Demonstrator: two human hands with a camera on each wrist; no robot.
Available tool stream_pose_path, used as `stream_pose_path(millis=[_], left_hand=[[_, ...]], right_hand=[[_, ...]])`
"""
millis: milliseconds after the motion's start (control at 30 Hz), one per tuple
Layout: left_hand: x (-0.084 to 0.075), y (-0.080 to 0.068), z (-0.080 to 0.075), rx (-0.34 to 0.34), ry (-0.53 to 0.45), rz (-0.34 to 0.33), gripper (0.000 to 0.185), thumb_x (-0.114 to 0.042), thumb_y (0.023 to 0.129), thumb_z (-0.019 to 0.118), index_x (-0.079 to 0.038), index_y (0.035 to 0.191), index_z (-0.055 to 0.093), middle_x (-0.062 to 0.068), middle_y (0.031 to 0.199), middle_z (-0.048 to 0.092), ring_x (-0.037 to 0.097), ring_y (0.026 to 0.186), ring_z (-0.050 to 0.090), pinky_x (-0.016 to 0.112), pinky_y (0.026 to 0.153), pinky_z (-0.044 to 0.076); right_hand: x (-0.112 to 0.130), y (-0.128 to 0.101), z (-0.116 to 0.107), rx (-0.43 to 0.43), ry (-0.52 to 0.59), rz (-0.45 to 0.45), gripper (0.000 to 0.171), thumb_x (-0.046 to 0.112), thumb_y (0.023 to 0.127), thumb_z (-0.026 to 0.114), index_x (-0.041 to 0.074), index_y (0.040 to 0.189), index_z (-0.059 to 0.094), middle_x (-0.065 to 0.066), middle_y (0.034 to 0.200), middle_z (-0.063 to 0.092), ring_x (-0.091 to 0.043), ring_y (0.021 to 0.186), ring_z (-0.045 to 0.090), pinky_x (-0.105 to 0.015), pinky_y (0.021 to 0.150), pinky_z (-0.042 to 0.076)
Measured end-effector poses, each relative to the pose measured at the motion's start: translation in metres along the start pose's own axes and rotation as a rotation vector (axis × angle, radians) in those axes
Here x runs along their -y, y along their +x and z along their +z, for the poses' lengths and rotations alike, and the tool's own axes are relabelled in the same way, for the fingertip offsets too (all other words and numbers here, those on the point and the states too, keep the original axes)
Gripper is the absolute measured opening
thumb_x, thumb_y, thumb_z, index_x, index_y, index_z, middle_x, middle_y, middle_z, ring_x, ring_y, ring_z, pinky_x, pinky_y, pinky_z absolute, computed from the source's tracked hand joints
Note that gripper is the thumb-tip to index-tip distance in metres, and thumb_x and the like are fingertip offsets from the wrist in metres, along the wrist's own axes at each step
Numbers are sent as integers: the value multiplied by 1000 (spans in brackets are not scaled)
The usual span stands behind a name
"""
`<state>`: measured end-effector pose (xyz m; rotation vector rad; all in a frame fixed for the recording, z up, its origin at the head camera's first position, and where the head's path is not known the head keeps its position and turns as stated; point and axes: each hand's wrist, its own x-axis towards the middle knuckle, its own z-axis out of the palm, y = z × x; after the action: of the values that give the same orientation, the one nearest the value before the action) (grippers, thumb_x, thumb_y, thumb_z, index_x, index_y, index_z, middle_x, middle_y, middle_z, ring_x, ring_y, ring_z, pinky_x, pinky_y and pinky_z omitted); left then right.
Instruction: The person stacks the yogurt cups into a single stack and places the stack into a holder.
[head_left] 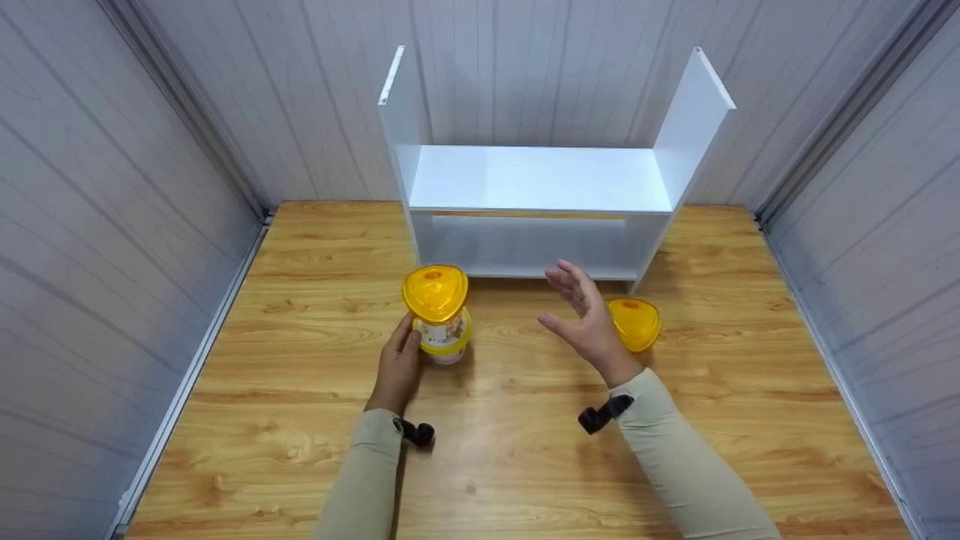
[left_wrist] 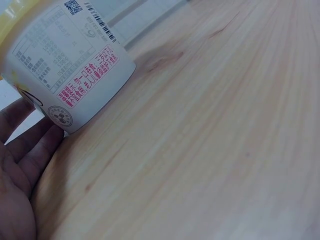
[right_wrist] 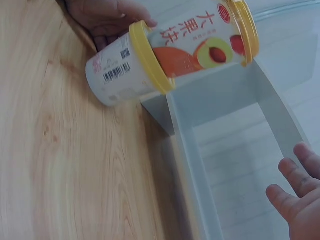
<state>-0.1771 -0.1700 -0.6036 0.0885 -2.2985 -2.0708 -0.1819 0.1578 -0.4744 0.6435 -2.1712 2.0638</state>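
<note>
Two fruit jelly cups with yellow lids stand one on top of the other in front of the shelf. The upper cup (head_left: 435,294) shows a peach picture (right_wrist: 215,52) in the right wrist view. My left hand (head_left: 397,367) holds the lower cup (right_wrist: 117,75) from its left side, thumb tip at its yellow rim. Close by in the left wrist view, the white side of that lower cup (left_wrist: 65,60) carries printed text, with fingers behind it. My right hand (head_left: 589,322) is raised, fingers apart and holding nothing. Beside it sits another yellow-lidded cup (head_left: 636,325), partly hidden by the hand.
A white two-level shelf (head_left: 540,178) with tall side panels stands against the back wall, just beyond the cups. Under everything is a wood-grain tabletop (head_left: 510,450). Pale panelled walls (head_left: 90,225) close it in at the left, right and back.
</note>
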Motion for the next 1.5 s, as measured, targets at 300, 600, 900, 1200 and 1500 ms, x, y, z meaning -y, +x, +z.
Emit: stream_pose_path(millis=[300,600,900,1200,1500], left_hand=[[1,0,0,1,-7,-31,52,-39,109,43,-26,158,36,-5,162,33,15,150,27,41,123,22],[0,1,-1,-5,2,-10,53,-42,108,43,-26,158,36,-6,162,33,15,150,27,40,123,22],[-1,-1,-2,6,7,27,53,-34,110,42,-18,159,34,2,163,33,21,151,27,41,123,22],[-2,-3,-1,8,11,22,57,-42,108,43,-20,160,33,1,163,33,21,151,27,42,123,23],[0,-4,-1,18,-6,4,56,-45,108,43,-24,160,33,-4,163,31,17,151,26,41,123,22]], right_hand=[[2,-15,-29,-63,-29,10,79,-7,87,73,-4,154,30,-18,150,47,-31,141,41,-49,121,24],[2,-23,-55,-112,-125,31,78,-3,89,74,-2,154,31,-15,149,49,-29,139,44,-47,122,23],[-5,-29,-81,-190,-124,50,74,-7,87,74,-3,151,37,-20,145,51,-31,137,45,-47,122,23],[-20,-42,-102,-250,-157,123,73,-5,88,73,-1,151,36,-26,149,45,-34,141,38,-48,123,19],[-35,-56,-114,-257,-161,185,79,4,89,77,1,154,33,-19,157,39,-27,149,30,-45,124,16]])
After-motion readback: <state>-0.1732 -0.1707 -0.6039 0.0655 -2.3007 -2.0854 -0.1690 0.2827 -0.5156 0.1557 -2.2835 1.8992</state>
